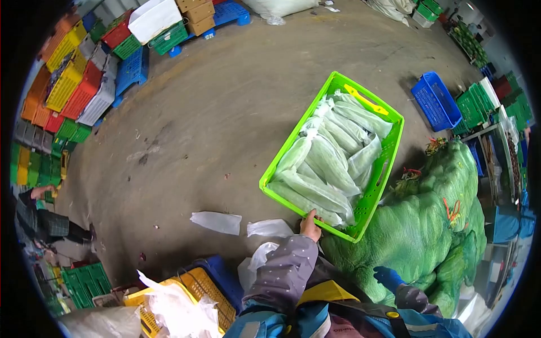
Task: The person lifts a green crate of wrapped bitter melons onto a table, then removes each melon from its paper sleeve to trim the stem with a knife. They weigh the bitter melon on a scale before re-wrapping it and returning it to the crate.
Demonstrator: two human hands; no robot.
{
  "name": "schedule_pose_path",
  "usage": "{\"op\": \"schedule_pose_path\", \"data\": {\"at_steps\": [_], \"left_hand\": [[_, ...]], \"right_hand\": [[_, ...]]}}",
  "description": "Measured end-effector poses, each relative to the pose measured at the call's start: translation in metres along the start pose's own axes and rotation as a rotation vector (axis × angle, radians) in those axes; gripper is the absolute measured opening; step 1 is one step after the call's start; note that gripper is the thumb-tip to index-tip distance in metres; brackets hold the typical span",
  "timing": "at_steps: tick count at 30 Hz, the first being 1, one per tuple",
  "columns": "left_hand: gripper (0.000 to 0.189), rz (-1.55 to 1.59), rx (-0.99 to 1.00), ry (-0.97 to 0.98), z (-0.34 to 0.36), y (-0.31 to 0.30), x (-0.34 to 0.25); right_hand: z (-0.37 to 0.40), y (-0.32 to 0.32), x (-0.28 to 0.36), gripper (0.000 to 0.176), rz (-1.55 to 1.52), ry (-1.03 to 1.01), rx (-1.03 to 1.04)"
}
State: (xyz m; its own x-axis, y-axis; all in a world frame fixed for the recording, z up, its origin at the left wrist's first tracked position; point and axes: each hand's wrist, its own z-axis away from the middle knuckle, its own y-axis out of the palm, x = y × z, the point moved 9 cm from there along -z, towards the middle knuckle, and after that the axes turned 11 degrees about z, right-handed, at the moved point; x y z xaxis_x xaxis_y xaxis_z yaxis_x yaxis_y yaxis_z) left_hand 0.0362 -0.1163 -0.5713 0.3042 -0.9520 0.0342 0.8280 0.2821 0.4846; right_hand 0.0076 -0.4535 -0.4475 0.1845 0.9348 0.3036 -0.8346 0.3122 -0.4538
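Observation:
My left hand [310, 226] is closed on the near rim of a bright green plastic crate [391, 159], its fingers hooked over the edge. Long pale-green vegetables [327, 155] in thin translucent wrappers fill the crate, lying mostly lengthwise. A yellow handle [366, 99] shows at the crate's far end. My right hand [389, 278], in a blue glove, is low on the right with its fingers apart and nothing in it. It overlaps the large green mesh sacks [406, 231] in this view, close to their near side. Orange-red ties top the sacks.
White plastic wrappers [216, 222] lie on the concrete floor [186, 129]. A yellow crate [213, 294] with white plastic stands at the lower left. Stacked crates [84, 90] line the left, where a person [48, 222] stands. A blue crate [437, 101] is at right.

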Motion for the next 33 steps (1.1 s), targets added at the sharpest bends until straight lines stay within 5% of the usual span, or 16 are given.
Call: {"op": "schedule_pose_path", "data": {"at_steps": [4, 8, 16, 17, 18, 23, 26, 30, 32, 33], "left_hand": [[0.009, -0.046, 0.078, -0.031, 0.022, 0.01, -0.005], [0.01, -0.064, 0.097, -0.075, 0.034, 0.015, -0.009], [0.01, -0.145, -0.121, -0.085, 0.004, -0.019, -0.003], [0.011, -0.153, -0.13, -0.061, 0.008, -0.015, -0.008], [0.011, -0.145, -0.138, -0.034, 0.007, -0.016, -0.009], [0.014, -0.15, -0.27, 0.065, 0.014, -0.02, -0.009], [0.014, -0.115, -0.346, 0.125, 0.02, -0.015, -0.012], [0.014, -0.061, -0.375, 0.039, 0.032, 0.003, -0.012], [0.014, -0.107, -0.4, 0.081, 0.034, 0.003, -0.016], [0.014, -0.125, -0.392, 0.069, 0.033, 0.001, -0.015]], "right_hand": [[-0.004, -0.005, 0.015, 0.03, 0.349, -0.164, -0.013], [-0.045, -0.054, 0.007, 0.029, 0.184, -0.137, -0.015], [-0.19, -0.261, 0.126, 0.028, -0.256, -0.54, -0.465], [-0.199, -0.285, 0.171, 0.03, 0.081, -0.671, -0.598], [-0.214, -0.306, 0.205, 0.033, 0.02, -0.501, -0.541], [-0.314, -0.389, 0.308, 0.06, 0.577, -0.651, -0.905], [-0.356, -0.414, 0.346, 0.066, 0.695, -0.618, -0.911], [-0.436, -0.43, 0.339, 0.059, 0.742, -0.498, -0.849], [-0.451, -0.431, 0.337, 0.055, 0.612, -0.247, -0.62], [-0.513, -0.458, 0.299, 0.051, 0.48, -0.358, -0.683]]}}
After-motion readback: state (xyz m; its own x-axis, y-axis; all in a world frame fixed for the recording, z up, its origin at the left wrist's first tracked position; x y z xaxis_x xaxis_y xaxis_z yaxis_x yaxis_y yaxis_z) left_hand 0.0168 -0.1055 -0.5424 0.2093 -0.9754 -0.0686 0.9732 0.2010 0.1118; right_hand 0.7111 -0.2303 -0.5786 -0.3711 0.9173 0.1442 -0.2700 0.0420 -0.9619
